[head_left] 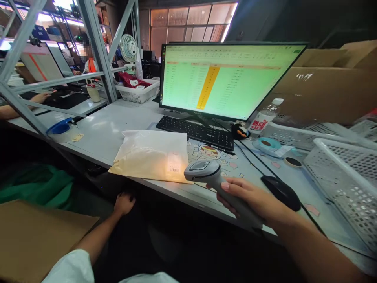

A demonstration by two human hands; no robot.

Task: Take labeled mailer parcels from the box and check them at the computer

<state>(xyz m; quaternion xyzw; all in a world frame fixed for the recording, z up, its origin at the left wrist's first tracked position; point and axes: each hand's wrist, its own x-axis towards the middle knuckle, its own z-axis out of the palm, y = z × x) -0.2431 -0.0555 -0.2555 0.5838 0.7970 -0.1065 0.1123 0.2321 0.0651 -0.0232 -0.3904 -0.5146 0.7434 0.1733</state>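
My right hand (244,196) is wrapped round the handle of a grey and white barcode scanner (206,171). The scanner's head points left towards a pale plastic mailing bag (150,153), which lies flat at the desk's front edge. Reddish light from the scanner falls around a white barcode label (174,163) on the bag's right part. Below the desk edge, my left hand (125,203) rests low by my dark-clothed lap, away from the bag. Its fingers are mostly hidden in shadow, so their grip cannot be made out.
Behind the bag stand a black keyboard (197,131) and a lit monitor (226,82). A black mouse (281,192), tape roll (266,145), bottle (263,118) and white basket (344,177) sit right. Cardboard (38,239) is lower left. Another person's arm (26,106) shows beyond the metal frame.
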